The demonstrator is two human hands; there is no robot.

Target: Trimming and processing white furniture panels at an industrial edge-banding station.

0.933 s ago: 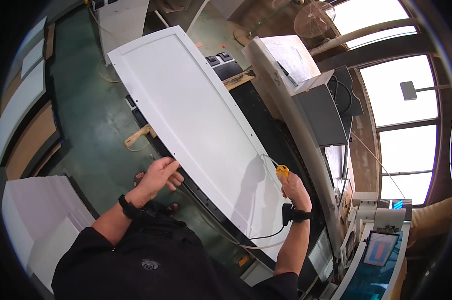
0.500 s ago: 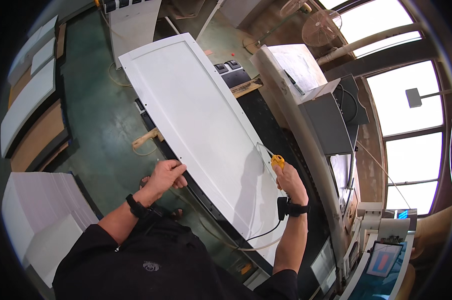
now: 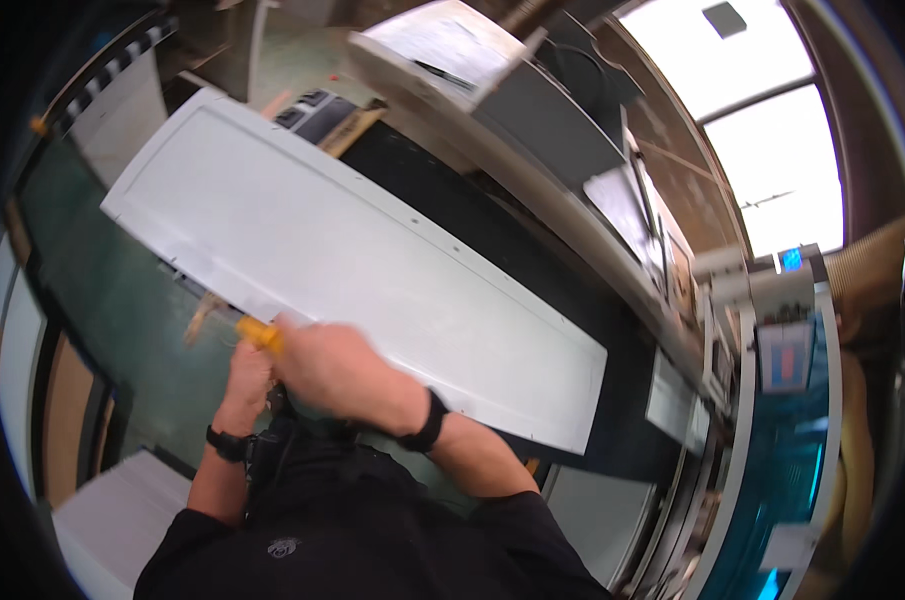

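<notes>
A long white panel [image 3: 352,260] with a raised border lies aslant before me on a dark machine bed. My right hand [image 3: 327,365] is closed round a yellow air blow gun [image 3: 259,333], held by the panel's near left edge; motion blurs it, and its nozzle cannot be made out. Close against it, just off that edge, is my left hand [image 3: 247,378], with curled fingers partly hidden behind the right hand. What the left hand holds, if anything, does not show.
Beyond the panel runs the machine's long beam [image 3: 532,170], carrying a grey box [image 3: 552,115] and a sheet with a pen [image 3: 442,75]. A blue-covered machine section [image 3: 782,450] stands at right. Stacked white boards [image 3: 122,515] are at lower left.
My right hand has swung left across the panel with the blow gun to beside my left hand. The left hand has left its grip on the panel's edge. The view has turned right.
</notes>
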